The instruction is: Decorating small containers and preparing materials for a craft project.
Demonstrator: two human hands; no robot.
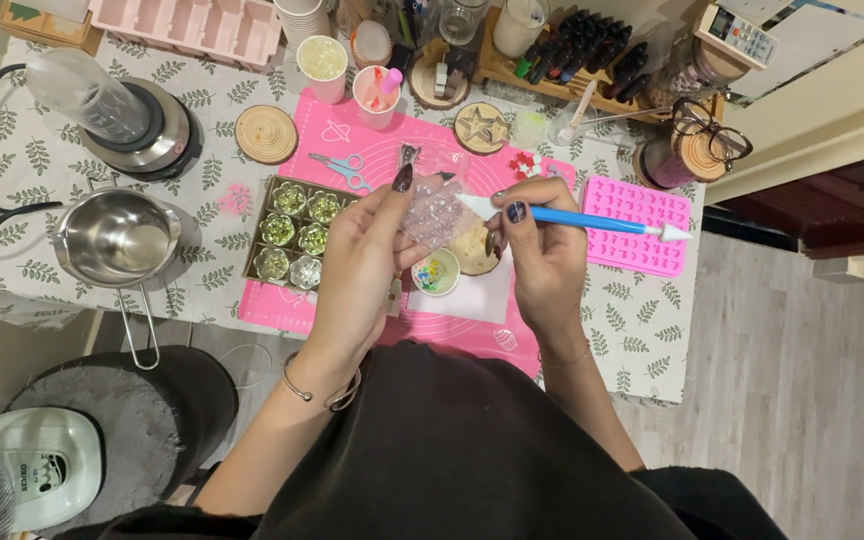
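Observation:
My left hand (357, 262) pinches a small clear plastic bag (434, 205) full of tiny translucent beads above the pink silicone mat (282, 305). My right hand (544, 255) grips a blue and white pen-like tool (592, 221), with one white tip touching the bag and the other pointing right. Under my hands sit a small round dish (438, 272) with coloured bits and a round wooden disc (476, 252). Left of my left hand lies a tray of flower-shaped moulds (297, 230) filled with green glitter.
A steel saucepan (117, 238) and a blender base (142, 125) stand on the left of the leaf-print tablecloth (42, 160). Scissors (337, 168), paper cups (324, 62), wooden coasters (265, 133), a pink mould (637, 222), a rack of bottles (577, 50) and glasses (712, 130) crowd the back.

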